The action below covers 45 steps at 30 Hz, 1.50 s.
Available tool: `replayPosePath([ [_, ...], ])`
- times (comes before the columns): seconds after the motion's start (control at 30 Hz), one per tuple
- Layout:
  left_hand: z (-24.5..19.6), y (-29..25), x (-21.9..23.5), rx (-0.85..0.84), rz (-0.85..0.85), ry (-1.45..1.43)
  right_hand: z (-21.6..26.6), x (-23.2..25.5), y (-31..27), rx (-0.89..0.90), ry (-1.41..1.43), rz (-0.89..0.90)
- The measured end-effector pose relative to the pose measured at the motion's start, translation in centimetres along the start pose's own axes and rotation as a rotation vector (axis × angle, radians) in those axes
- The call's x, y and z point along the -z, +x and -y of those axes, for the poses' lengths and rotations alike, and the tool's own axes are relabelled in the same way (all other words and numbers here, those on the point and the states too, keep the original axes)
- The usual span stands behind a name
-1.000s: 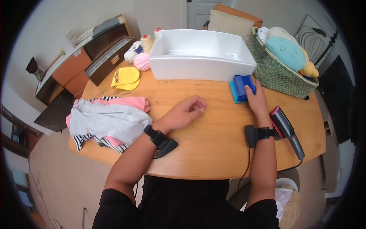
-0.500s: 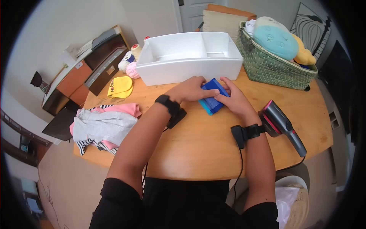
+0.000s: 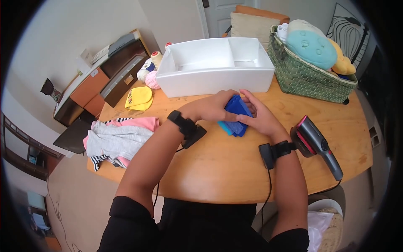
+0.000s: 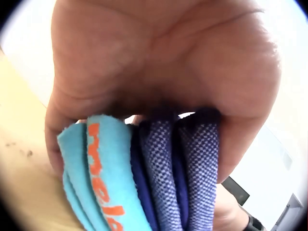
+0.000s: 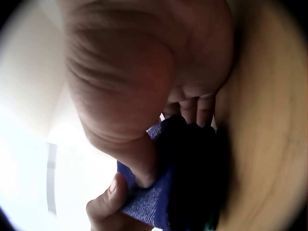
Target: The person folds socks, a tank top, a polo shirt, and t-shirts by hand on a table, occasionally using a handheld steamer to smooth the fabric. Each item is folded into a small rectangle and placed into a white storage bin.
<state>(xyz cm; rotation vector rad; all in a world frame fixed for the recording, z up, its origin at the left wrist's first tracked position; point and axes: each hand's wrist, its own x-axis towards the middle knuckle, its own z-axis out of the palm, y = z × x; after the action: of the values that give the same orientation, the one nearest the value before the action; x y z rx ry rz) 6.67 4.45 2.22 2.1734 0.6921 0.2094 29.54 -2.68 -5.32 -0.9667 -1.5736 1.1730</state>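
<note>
Folded blue socks [image 3: 238, 110] lie together with turquoise socks [image 3: 225, 127] in one small stack, held between both hands in front of the white box. My left hand [image 3: 215, 106] grips the stack from its left side, thumb over the blue face. The left wrist view shows the layers edge-on between thumb and fingers, with orange lettering on the turquoise sock [image 4: 109, 168] and speckled dark-blue sock [image 4: 199, 168] beside it. My right hand [image 3: 263, 118] pinches the right side. Its thumb presses the blue sock [image 5: 144, 204] in the right wrist view, near the left thumb.
The white two-compartment box [image 3: 216, 82] stands behind the hands. A green woven basket [image 3: 310, 80] of plush toys is at right, a hair-styling brush [image 3: 315, 143] beside my right forearm. Folded clothes [image 3: 119, 140] and yellow socks [image 3: 140, 99] lie left, near yarn balls [image 3: 152, 80].
The right hand has brought the sock stack left from near the box's right corner to the middle. The left hand, holding nothing a second ago, has come up and taken hold of it.
</note>
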Motion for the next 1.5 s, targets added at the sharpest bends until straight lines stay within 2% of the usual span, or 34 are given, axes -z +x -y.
replayPosePath([
  [0.13, -1.6, -1.1, 2.1, -0.029, -0.038, 0.102, -0.1, 0.2, 0.0, 0.071, -0.038, 0.018],
  [0.2, -4.1, -2.0, 4.6, -0.031, -0.045, 0.112, 0.0, 0.3, 0.1, -0.014, 0.274, 0.1],
  [0.3, -5.8, -1.5, 8.6, -0.049, -0.134, -0.014, -1.5, 0.3, 0.3, -0.029, 0.216, -0.005],
  [0.43, -6.2, 3.5, 14.1, -0.13, -0.337, -0.044, -0.4, -0.1, -0.1, -0.094, 0.015, -0.061],
  [0.57, -7.8, 9.5, 16.8, -0.1, -0.269, -0.014, -0.4, -0.1, 0.0, -0.037, 0.006, -0.066],
  [0.63, -7.8, 12.5, 17.2, 0.018, -0.163, 0.138, -0.5, -0.2, 0.0, -0.03, -0.003, -0.081],
  [0.7, -6.2, 15.9, 17.0, 0.019, -0.098, 0.168, -0.5, -0.2, 0.0, -0.036, 0.007, -0.091],
  [0.77, -6.3, 18.1, 16.2, 0.066, 0.072, 0.361, -0.5, 0.0, 0.0, -0.043, 0.014, -0.097],
  [0.8, -6.3, 19.0, 16.0, 0.152, 0.125, 0.269, -0.4, 0.1, 0.0, -0.052, 0.019, -0.088],
  [1.0, -3.4, 23.6, 14.7, 0.245, 0.31, 0.006, -0.4, 0.3, 0.2, -0.063, 0.025, -0.089],
  [1.03, -3.8, 23.6, 14.4, 0.24, 0.318, 0.008, -0.5, 0.3, 0.2, -0.065, 0.023, -0.098],
  [1.1, -4.4, 23.5, 13.7, 0.374, 0.517, 0.25, -0.5, 0.2, 0.0, -0.02, 0.032, -0.116],
  [1.13, -3.6, 24.0, 13.5, 0.411, 0.548, 0.219, -0.6, 0.2, 0.0, -0.025, 0.036, -0.122],
  [1.2, -2.1, 24.7, 13.2, 0.372, 0.554, 0.31, -0.7, 0.2, 0.1, -0.035, 0.063, -0.118],
  [1.27, -2.5, 24.3, 12.9, 0.332, 0.548, 0.4, -0.4, 0.3, 0.1, -0.052, 0.054, -0.111],
  [1.33, -3.2, 24.2, 12.0, 0.331, 0.483, 0.786, -0.3, 0.2, 0.2, -0.066, 0.036, -0.096],
  [1.37, -3.5, 23.9, 11.6, 0.333, 0.476, 0.784, -0.4, 0.2, 0.2, -0.062, 0.031, -0.102],
  [1.43, -4.1, 23.3, 10.5, 0.294, 0.374, 0.991, -0.4, 0.2, 0.2, -0.056, 0.022, -0.104],
  [1.5, -4.9, 22.9, 9.9, 0.31, 0.346, 1.024, -0.3, 0.2, 0.1, -0.062, 0.015, -0.105],
])
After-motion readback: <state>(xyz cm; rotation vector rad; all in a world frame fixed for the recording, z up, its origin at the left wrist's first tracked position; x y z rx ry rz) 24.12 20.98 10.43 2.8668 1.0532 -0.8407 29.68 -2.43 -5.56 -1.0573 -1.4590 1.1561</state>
